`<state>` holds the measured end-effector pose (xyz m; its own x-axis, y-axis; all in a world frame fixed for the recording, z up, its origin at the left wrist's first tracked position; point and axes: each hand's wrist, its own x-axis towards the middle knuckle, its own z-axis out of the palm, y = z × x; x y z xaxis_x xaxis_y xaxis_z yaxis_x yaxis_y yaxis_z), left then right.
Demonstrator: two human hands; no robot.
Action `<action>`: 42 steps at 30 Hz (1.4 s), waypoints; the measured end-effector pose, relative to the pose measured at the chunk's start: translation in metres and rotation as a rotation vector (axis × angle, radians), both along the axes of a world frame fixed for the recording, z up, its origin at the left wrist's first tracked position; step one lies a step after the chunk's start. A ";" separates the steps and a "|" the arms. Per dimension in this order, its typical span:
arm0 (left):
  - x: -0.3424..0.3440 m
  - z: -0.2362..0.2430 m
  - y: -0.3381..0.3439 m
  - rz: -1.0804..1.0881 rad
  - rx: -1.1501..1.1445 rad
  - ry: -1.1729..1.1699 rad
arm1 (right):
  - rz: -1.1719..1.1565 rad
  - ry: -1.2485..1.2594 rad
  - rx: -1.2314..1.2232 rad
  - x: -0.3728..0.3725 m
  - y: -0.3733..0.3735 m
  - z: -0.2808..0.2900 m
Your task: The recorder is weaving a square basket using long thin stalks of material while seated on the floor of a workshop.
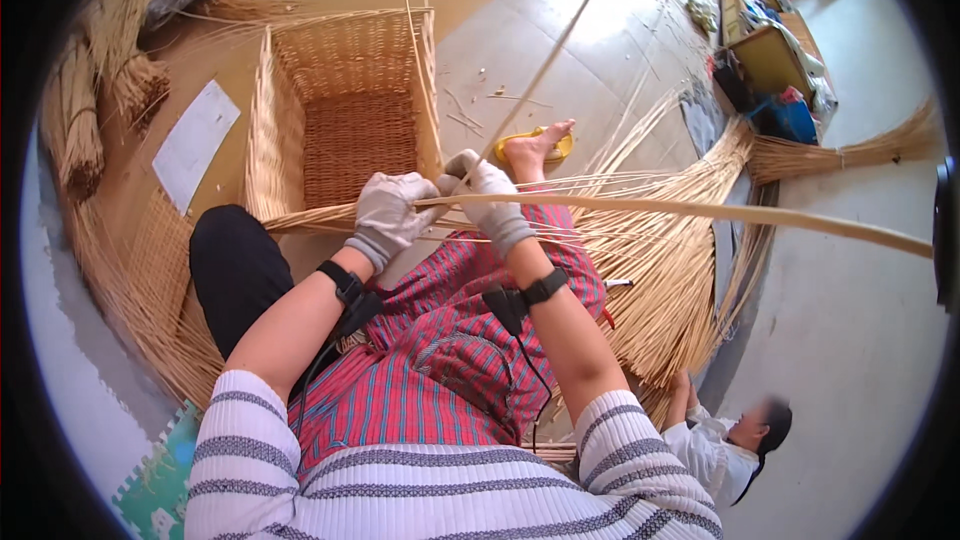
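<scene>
A rectangular wicker basket [280, 145] with pale walls and a brown woven base lies in front of me, its open side facing up toward me. My left hand [393, 208], in a white and grey work glove, is closed on wicker rods at the basket's near right corner. Right beside it, my right hand [482, 198], gloved too, is closed round a wicker rod [555, 50] that slants away up and to the right. A thicker pale rod [700, 208] runs from between my hands far to the right. The gloves hide the fingertips' exact hold.
A large fan of loose wicker rods [660, 290] lies at my right. Tied bundles [80, 120] stand at the far left, near a white sheet [197, 145]. At the lower right sits another person [715, 445] beside the rods. A bare foot rests on a yellow slipper [560, 147].
</scene>
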<state>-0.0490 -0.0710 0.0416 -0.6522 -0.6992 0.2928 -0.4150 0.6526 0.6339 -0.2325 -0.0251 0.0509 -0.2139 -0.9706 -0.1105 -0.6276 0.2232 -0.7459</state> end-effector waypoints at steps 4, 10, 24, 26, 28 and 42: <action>0.001 -0.003 -0.006 -0.024 0.070 -0.058 | -0.015 0.051 -0.032 0.001 0.004 -0.012; 0.015 0.028 -0.078 -0.519 0.951 -0.198 | -0.133 0.030 -0.090 0.008 0.006 -0.025; -0.041 0.055 -0.167 -0.554 -0.343 -0.359 | -0.117 -0.025 -0.332 0.010 0.013 -0.038; -0.052 0.061 -0.174 -0.718 -0.056 -0.386 | -0.115 -0.028 -0.289 0.012 0.012 -0.032; -0.060 0.065 -0.176 -0.728 -0.101 -0.414 | -0.146 -0.074 -0.312 0.014 0.012 -0.026; -0.122 0.051 -0.128 -0.831 -0.102 0.000 | -0.169 -0.064 -0.262 0.006 0.010 -0.050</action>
<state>-0.1713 -0.1994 0.0926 -0.9437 0.0388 0.3286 0.2263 0.8002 0.5554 -0.2264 -0.0148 0.0009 -0.3755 -0.9190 0.1199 -0.5482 0.1159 -0.8283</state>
